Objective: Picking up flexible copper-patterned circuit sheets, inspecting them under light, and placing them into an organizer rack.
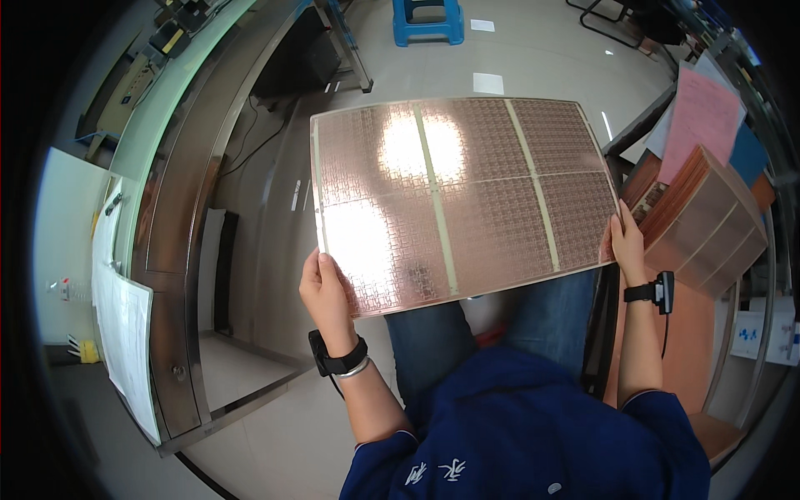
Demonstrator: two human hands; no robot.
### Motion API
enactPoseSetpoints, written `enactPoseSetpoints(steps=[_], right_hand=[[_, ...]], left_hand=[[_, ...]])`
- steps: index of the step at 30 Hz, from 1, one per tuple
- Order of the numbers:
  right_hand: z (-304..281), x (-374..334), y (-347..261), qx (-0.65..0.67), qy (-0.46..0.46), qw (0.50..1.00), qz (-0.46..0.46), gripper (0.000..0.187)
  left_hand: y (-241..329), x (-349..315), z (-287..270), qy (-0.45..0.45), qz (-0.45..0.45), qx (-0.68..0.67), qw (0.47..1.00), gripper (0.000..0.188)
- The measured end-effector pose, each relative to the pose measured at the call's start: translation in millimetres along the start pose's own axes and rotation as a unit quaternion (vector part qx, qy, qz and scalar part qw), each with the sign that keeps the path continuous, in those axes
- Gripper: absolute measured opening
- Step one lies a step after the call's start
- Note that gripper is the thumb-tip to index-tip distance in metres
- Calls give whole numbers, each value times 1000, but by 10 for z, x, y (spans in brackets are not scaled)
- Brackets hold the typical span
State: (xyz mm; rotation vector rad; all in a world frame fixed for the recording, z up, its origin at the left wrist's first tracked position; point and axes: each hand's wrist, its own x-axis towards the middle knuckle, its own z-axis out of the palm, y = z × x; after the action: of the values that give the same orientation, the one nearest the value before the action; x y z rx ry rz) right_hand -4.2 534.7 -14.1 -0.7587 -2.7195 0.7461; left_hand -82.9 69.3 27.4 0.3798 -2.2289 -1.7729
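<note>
I hold a large, thin copper-coloured panel (467,196) flat in front of me, above my lap. It is shiny, covered in a fine repeated circuit pattern, and split into six fields by pale strips. My left hand (327,293) grips its near left corner, thumb on top. My right hand (627,242) grips the right edge near the lower corner. Both wrists wear black bands. Light glares off the panel's left half.
A slanted stack of similar copper panels (708,221) stands at my right, with pink and blue sheets (704,117) behind it. A steel workbench (179,200) with hanging papers runs along the left. A blue stool (427,21) stands on the floor far ahead.
</note>
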Motion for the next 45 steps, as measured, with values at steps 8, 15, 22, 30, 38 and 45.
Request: enactPoseSetpoints(steps=[8, 15, 22, 30, 38, 45], right_hand=[[-690, 44, 189, 532, -104, 836, 82, 37], [-1181, -86, 15, 583, -80, 808, 35, 39], [-1031, -89, 385, 640, -101, 762, 24, 33], [-320, -432, -360, 770, -4, 626, 120, 29], [-560, -538, -1046, 765, -47, 624, 152, 27], [-897, -417, -673, 600, -59, 798, 16, 39]], left_hand=[[123, -21, -37, -27, -44, -169, 984, 28], [284, 81, -108, -161, -48, -231, 958, 33], [520, 176, -141, -292, -86, -402, 863, 63], [426, -359, 762, -366, -70, -640, 672, 42], [531, -594, 829, -252, -126, -526, 802, 44], [165, -451, 507, -182, -159, -493, 836, 35]])
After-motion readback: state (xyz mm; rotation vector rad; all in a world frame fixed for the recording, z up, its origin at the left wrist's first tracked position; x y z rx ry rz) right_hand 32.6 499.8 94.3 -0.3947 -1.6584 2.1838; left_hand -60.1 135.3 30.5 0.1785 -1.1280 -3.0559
